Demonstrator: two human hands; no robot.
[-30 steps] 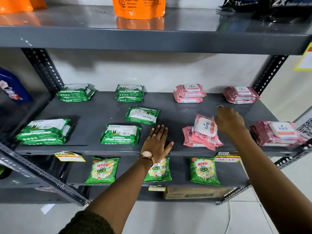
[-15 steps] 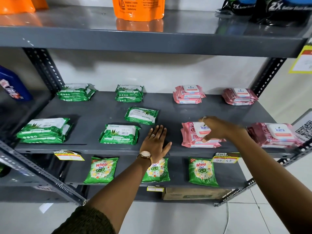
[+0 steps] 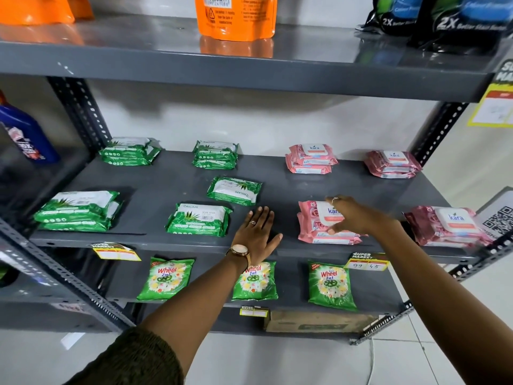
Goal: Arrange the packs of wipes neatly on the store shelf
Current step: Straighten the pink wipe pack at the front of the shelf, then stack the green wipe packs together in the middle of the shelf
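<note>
On the grey middle shelf (image 3: 172, 173) the packs of wipes lie in small piles: green ones to the left, pink ones to the right. At the front, right of centre, sits a pink stack (image 3: 319, 226), and the person's right hand (image 3: 352, 215) rests over its right part, fingers spread and loose, nothing gripped. The left hand (image 3: 256, 232) lies flat on the bare shelf just left of that stack, palm down, fingers open, a watch on the wrist. Just left of this hand sits a green pack (image 3: 198, 219), and behind it a single green pack (image 3: 234, 190) lies askew. More green piles rest at front left (image 3: 79, 209) and along the back (image 3: 129, 151), with pink piles at the back right (image 3: 392, 163) and front right (image 3: 447, 226). Below, green detergent pouches (image 3: 330, 284) stand on the lower shelf.
</note>
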